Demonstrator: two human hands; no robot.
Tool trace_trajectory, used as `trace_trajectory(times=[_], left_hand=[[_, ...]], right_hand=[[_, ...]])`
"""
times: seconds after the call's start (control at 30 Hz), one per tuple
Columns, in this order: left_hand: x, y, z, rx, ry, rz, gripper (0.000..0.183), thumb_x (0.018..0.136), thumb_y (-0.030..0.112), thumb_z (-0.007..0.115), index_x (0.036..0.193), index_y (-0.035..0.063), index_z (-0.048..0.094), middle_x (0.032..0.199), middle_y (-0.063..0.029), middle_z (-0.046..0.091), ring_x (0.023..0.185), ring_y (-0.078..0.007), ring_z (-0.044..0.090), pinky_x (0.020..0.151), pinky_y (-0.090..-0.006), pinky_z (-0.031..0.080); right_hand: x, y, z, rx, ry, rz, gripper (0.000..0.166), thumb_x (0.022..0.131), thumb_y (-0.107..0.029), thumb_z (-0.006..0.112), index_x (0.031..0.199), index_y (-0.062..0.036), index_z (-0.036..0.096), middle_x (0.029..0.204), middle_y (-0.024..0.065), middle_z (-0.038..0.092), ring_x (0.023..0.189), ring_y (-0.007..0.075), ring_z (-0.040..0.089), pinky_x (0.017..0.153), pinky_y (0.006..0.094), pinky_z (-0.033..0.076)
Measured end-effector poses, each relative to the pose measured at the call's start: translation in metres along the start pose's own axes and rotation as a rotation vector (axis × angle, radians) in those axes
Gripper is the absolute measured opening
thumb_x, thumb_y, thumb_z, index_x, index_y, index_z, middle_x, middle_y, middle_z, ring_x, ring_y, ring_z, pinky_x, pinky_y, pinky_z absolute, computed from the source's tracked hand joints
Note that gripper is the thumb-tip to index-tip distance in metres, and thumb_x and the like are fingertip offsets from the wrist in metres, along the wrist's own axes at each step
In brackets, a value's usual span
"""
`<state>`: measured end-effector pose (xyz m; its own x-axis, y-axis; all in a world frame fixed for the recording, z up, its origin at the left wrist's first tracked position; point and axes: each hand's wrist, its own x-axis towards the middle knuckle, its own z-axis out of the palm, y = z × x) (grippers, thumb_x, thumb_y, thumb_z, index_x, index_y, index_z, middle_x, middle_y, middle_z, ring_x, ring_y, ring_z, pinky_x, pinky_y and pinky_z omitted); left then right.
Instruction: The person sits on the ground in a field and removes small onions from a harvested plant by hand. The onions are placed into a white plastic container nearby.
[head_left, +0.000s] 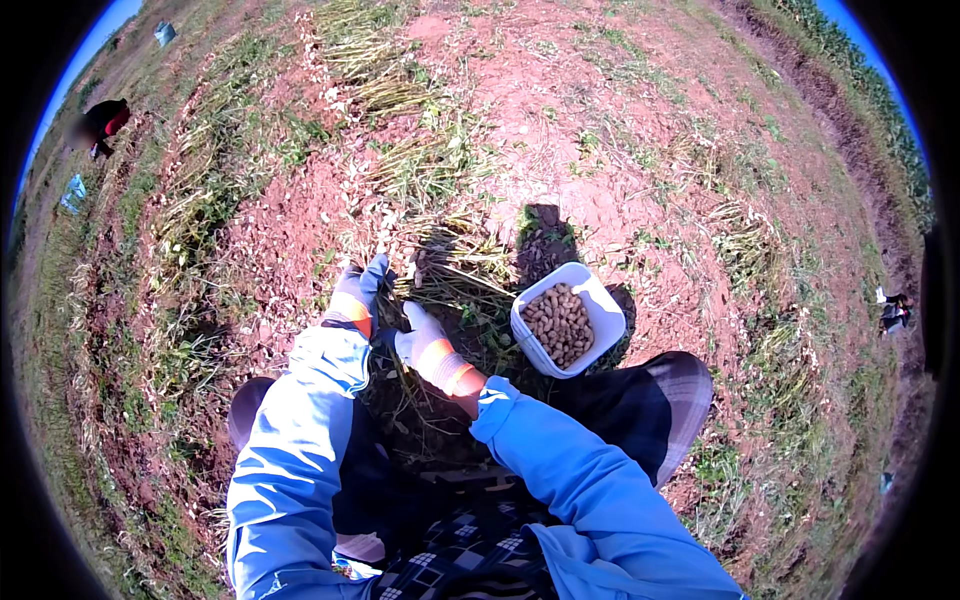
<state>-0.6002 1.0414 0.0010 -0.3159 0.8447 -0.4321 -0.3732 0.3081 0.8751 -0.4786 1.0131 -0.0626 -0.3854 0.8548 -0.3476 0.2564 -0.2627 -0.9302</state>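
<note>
Both of my hands wear grey work gloves with orange cuffs. My left hand is over pulled peanut plants, with stems just beside its fingers; whether it grips them is not plain. Close to it on the right, my right hand has its thumb raised, its fingertips hidden in shade among the stems. A heap of peanut plants with dry stems and pods lies just beyond my hands. To the right of my right hand stands a white plastic bucket, squarish, tilted a little and partly filled with peanuts in the shell.
Rows of uprooted plants run over reddish soil ahead and at the left. My bent knees flank the work spot. A co-worker bends at the far left near a light blue bag. Another bag stands farther off.
</note>
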Motion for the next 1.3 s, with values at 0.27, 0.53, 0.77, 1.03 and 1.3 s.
trace_trajectory(times=[0.27,0.53,0.77,1.03,1.3], left_hand=[[0.000,0.025,-0.008,0.115,-0.005,0.414,0.043,0.071,0.026,0.066,0.098,-0.0007,0.044,0.085,-0.0044,0.052,0.074,-0.0099,0.049,0.066,-0.0226,0.040],[-0.002,0.049,-0.010,-0.148,0.071,0.197,0.022,0.075,0.025,0.061,0.087,0.0102,0.050,0.078,0.0025,0.054,0.073,-0.0073,0.051,0.060,-0.0195,0.039],[-0.001,0.047,-0.028,-0.271,0.176,0.012,0.023,0.077,0.022,0.057,0.097,0.0125,0.050,0.086,-0.0024,0.059,0.077,-0.0172,0.057,0.068,-0.0336,0.044],[0.002,0.025,-0.019,-0.243,0.038,-0.073,0.021,0.079,0.021,0.054,0.097,0.0094,0.052,0.087,-0.0035,0.059,0.078,-0.0159,0.057,0.066,-0.0295,0.044],[0.006,-0.031,-0.021,0.064,-0.090,-0.289,0.032,0.077,0.028,0.055,0.096,0.0029,0.052,0.082,-0.0054,0.058,0.069,-0.0145,0.054,0.056,-0.0256,0.042]], right_hand=[[0.071,-0.092,-0.105,0.544,0.028,-0.050,0.028,0.069,-0.008,0.062,0.090,0.0009,0.046,0.067,0.0121,0.055,0.044,0.0143,0.046,0.034,0.0241,0.031],[0.169,-0.092,-0.268,-0.138,0.612,-0.359,0.043,0.074,-0.020,0.058,0.108,0.0007,0.042,0.078,0.0084,0.055,0.056,0.0152,0.049,0.044,0.0288,0.041],[0.137,0.005,-0.086,-1.058,0.115,-0.241,0.048,0.066,-0.029,0.060,0.108,-0.0094,0.048,0.111,0.0142,0.047,0.103,0.0310,0.044,0.086,0.0376,0.037],[0.143,0.041,-0.071,-1.152,0.058,0.079,0.040,0.067,-0.026,0.058,0.102,-0.0096,0.049,0.090,0.0126,0.058,0.083,0.0299,0.055,0.073,0.0387,0.043],[0.110,0.035,-0.052,-0.596,0.183,0.034,0.030,0.067,-0.019,0.057,0.093,-0.0032,0.053,0.076,0.0191,0.057,0.068,0.0337,0.055,0.058,0.0387,0.042]])
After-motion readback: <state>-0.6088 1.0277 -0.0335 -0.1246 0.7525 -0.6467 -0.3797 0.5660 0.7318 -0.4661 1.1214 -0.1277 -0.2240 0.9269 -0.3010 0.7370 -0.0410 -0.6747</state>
